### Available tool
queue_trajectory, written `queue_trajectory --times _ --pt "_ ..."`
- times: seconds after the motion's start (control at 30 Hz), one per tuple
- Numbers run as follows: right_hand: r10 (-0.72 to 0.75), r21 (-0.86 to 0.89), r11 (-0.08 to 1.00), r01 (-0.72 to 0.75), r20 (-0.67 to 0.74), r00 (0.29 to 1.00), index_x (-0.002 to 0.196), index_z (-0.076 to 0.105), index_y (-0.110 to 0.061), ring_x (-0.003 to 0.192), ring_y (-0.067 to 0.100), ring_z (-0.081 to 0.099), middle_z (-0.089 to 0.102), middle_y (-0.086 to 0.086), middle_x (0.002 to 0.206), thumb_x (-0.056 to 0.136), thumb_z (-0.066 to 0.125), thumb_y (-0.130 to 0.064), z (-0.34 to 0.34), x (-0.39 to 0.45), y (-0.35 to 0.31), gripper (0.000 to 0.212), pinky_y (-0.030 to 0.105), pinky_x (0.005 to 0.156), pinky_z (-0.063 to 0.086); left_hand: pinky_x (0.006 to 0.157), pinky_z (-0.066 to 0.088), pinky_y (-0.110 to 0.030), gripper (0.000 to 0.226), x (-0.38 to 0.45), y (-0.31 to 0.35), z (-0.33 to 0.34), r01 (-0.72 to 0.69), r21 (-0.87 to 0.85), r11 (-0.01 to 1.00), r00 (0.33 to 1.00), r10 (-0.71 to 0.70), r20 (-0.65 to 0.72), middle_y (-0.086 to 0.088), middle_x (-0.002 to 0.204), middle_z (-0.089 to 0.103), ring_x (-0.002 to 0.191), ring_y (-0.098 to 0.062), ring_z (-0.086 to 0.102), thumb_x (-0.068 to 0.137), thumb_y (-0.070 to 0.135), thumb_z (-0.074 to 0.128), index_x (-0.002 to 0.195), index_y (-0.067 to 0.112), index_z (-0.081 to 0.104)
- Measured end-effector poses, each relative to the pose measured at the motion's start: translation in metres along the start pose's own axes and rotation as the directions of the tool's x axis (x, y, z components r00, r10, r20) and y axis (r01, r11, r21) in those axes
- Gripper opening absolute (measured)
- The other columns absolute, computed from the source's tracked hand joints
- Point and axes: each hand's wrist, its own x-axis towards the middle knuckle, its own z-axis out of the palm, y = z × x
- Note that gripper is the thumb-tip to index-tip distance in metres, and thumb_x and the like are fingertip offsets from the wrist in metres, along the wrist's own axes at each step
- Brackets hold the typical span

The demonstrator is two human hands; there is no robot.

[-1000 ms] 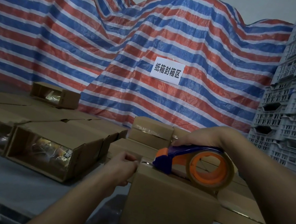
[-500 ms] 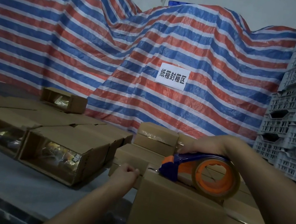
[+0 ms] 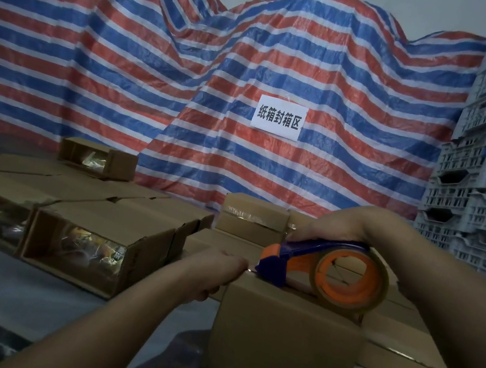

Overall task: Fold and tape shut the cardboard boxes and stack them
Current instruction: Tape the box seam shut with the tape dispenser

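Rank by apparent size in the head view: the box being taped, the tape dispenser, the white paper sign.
1. box being taped, though it sits nearest the camera, which inflates it.
2. tape dispenser.
3. white paper sign, farthest back, so its true size is unsure.

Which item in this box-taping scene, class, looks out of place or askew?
One open cardboard box sits alone on top of the flat row of boxes at the back left, apart from the sealed stack. Nothing looks spilled or damaged.

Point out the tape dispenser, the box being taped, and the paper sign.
tape dispenser (image 3: 322, 268): head view, blue body beside the orange hub.
box being taped (image 3: 283, 346): head view, near side wall.
paper sign (image 3: 278, 117): head view, centre of sheet.
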Motion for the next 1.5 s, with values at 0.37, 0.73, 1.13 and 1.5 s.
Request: queue_trajectory --times 0.37,0.73,1.13,1.5 --pt "0.116 -0.128 0.984 -0.125 -0.079 0.990 0.088 0.065 -0.016 0.044 0.009 0.056 0.063 -0.005 0.057 0.094 0.050 -0.064 -0.016 -0.034 0.044 0.051 0.017 0.048 0.046 0.048 0.027 -0.021 0.029 -0.005 0.002 -0.004 -0.003 -0.046 0.999 0.999 0.005 0.050 -0.001 0.077 0.048 0.056 -0.010 0.036 0.101 0.040 0.043 0.103 0.021 0.065" --pt "0.174 -0.160 0.969 -0.186 -0.086 0.981 0.102 0.068 -0.018 0.054 0.010 0.064 0.070 -0.004 0.067 0.090 0.053 -0.068 -0.009 -0.021 0.059 0.054 0.018 0.054 0.051 0.062 0.045 -0.030 0.035 0.001 0.014 -0.012 -0.126 0.412 0.902 0.949 0.231 -0.214 0.003 0.067 0.049 0.064 -0.016 0.050 0.104 0.030 0.039 0.073 0.018 0.051" --pt "0.112 -0.136 0.984 -0.112 -0.007 0.994 0.092 0.062 -0.021 0.047 0.007 0.058 0.064 -0.008 0.059 0.096 0.046 -0.062 -0.008 -0.017 0.069 0.045 0.017 0.052 0.048 0.091 0.047 -0.032 0.058 -0.038 0.035 0.049 -0.491 0.726 0.481 0.803 0.573 0.162 0.007 0.114 0.062 0.103 -0.008 0.057 0.097 0.065 0.018 0.129 0.031 0.052" --pt "0.069 -0.078 0.994 -0.070 -0.015 0.998 0.089 0.066 -0.026 0.052 0.009 0.057 0.063 -0.006 0.063 0.099 0.045 -0.059 -0.016 -0.047 0.138 0.040 0.019 0.057 0.048 0.095 0.038 -0.027 0.066 -0.033 0.023 0.043 -0.490 0.785 0.378 0.776 0.599 0.196 0.013 0.145 0.046 0.124 -0.007 0.048 0.091 0.072 0.015 0.146 0.039 0.033"
